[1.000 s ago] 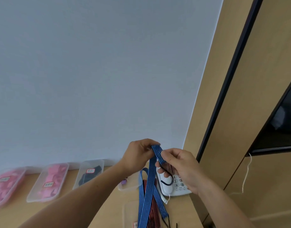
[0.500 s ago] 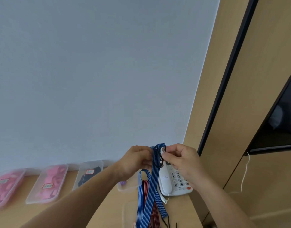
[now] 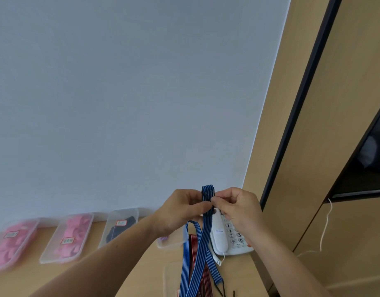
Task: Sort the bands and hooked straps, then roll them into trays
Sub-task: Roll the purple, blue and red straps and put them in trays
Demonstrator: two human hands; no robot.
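over desk [image 3: 238, 275], strap [image 3: 208, 191] between hands [image 3: 180, 207] [image 3: 238, 205] (upright)

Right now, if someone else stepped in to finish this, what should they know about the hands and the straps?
Left hand: pinches the folded top end of the blue striped strap.
Right hand: pinches the same fold from the other side.
Position: the rest of the strap hangs down over a red striped strap and a clear tray.
Done: pink items and dark items sit in trays along the wall.
Left: roll the blue strap, tray it, then probably the red one.
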